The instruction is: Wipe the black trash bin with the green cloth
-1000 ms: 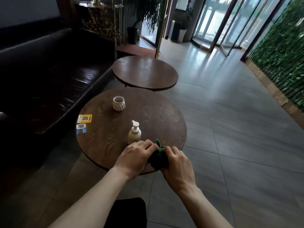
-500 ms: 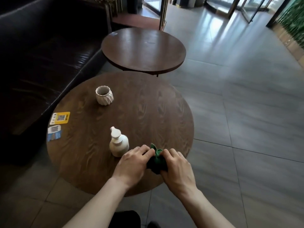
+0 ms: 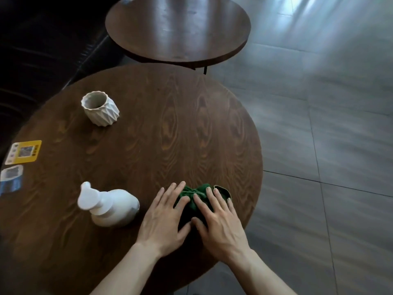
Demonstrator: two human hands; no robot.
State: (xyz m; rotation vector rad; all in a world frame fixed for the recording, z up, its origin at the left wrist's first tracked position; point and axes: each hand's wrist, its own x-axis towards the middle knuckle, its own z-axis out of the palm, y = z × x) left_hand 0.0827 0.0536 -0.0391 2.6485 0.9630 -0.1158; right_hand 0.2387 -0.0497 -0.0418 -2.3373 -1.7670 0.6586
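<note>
Both hands flat on the green cloth (image 3: 192, 198) at the near right of the round wooden table (image 3: 170, 124).
The left hand (image 3: 162, 220) and right hand (image 3: 219, 222) lie side by side, palms down, fingers spread and pressing the bunched cloth, thumbs nearly touching; a white pump bottle (image 3: 110, 206) stands just left of the left hand.

A round bench (image 3: 170, 128) of dark, grained wood with a soft sheen. A bunched green cloth (image 3: 192, 195), matt and soft. A matt white ribbed ceramic cup (image 3: 101, 111). A smooth white plastic pump bottle (image 3: 110, 206). Glossy grey floor tiles (image 3: 329, 124).
</note>
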